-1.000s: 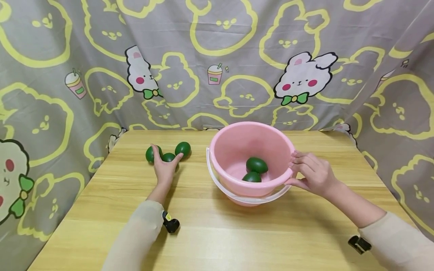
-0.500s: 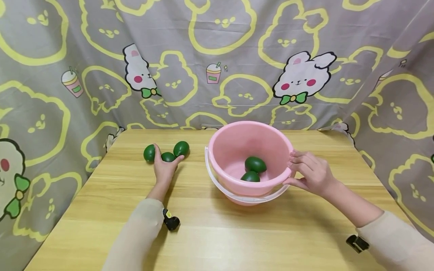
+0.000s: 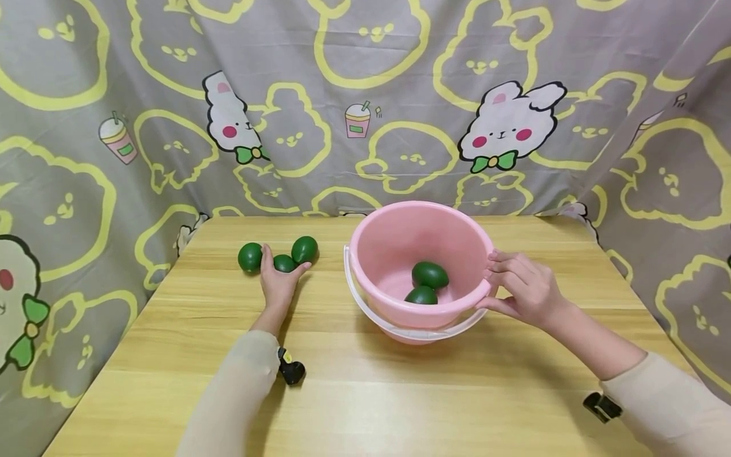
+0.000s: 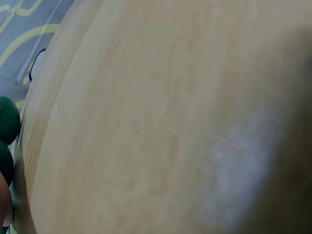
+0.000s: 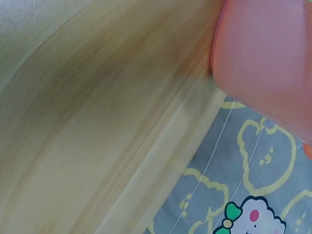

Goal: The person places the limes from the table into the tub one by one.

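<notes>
In the head view, three smooth dark green avocados lie close together at the back left of the table. My left hand (image 3: 278, 282) has its fingers and thumb around the middle avocado (image 3: 283, 263). The left avocado (image 3: 249, 258) is beside my fingers, and the right avocado (image 3: 305, 249) is by my thumb. A pink bucket (image 3: 371, 295) stands right of centre, with two more avocados (image 3: 430, 275) inside. My right hand (image 3: 528, 291) pinches the bucket's right rim between thumb and fingers. Only a sliver of the left hand shows in the left wrist view, below green avocados (image 4: 8, 121).
The bucket's white handle (image 3: 394, 329) hangs down across its front. The wooden table (image 3: 365, 400) runs back to a grey patterned curtain (image 3: 308, 38), which also covers both sides. A black wrist camera (image 3: 293, 369) sits on the left sleeve, another (image 3: 602, 407) on the right.
My left hand has shifted slightly right, away from the left avocado, which shows more fully now. The right hand keeps its hold on the rim. The head view has drifted a little.
</notes>
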Demonstrator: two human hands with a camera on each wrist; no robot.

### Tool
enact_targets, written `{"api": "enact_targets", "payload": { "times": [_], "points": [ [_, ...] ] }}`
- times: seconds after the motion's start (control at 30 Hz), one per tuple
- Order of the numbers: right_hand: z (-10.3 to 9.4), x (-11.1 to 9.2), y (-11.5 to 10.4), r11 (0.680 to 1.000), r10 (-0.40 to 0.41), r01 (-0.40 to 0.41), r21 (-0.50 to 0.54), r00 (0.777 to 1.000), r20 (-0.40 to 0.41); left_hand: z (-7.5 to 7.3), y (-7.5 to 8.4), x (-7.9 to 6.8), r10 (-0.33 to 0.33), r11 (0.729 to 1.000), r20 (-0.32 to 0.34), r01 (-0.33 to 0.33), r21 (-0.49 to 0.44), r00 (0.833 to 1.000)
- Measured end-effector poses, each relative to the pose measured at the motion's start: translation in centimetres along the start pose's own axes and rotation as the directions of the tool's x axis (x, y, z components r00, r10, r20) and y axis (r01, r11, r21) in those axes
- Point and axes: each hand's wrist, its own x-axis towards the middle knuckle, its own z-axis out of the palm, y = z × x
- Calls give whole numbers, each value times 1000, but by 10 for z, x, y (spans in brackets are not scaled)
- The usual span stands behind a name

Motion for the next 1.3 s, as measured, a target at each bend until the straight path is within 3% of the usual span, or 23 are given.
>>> {"api": "enact_targets", "payload": {
  "times": [0.5,0.87,1.3],
  "points": [
    [-1,1,-1,1000,14,-14,-1,1000,5,-1,-3,0,-6,1000,15,6,2,1000],
    [0,-1,0,1000,20,-20,2,1000,15,-10,-2,-1,-47,999,54,47,1,997],
    [1,0,-2,1000,17,-17,0,1000,1,-18,-4,-4,-24,999,123,21,25,992]
  ]
}}
